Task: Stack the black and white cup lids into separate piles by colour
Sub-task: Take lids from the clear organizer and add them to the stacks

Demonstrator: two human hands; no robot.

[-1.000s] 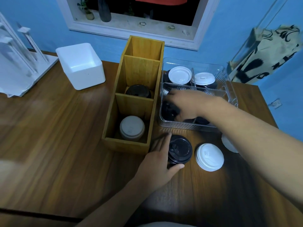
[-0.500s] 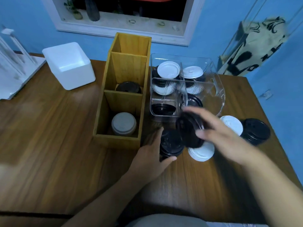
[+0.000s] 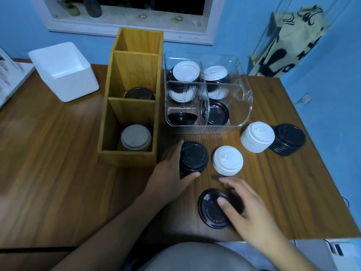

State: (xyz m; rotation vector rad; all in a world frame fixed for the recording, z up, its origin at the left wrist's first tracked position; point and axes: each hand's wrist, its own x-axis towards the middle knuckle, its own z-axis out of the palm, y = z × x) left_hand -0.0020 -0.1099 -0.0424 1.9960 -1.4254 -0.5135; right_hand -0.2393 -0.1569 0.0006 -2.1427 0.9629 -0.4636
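A brown wooden bench (image 3: 58, 173) under blue walls carries the sorting. Nearest us, the right hand (image 3: 248, 208) pinches a loose black lid (image 3: 210, 211), thumb in its hollow face and other fingers past the far rim; the lid looks underside up. Just beyond, the left hand (image 3: 170, 173) is wrapped round the black stack (image 3: 194, 155), with a white stack (image 3: 228, 160) just beside it.

We judge the step to be seating this lid on the black stack. We should turn it dome up, centre it over the top lid and press it down squarely while the left hand braces the pile, steering clear of the white neighbour.

Farther right, a second white stack (image 3: 257, 136) and a second black stack (image 3: 287, 138) stand touching. Behind them the clear organiser (image 3: 245, 98) holds lids of both colours, and the wooden box (image 3: 127, 158) holds a pale lid in its near compartment and a dark one in the middle.

The right hand covers part of the loose lid, so we cannot tell whether it rests on the bench or hangs above it. The organiser's ribbed walls blur its lids beyond counting. The floor of the wooden box's far compartment is out of sight.
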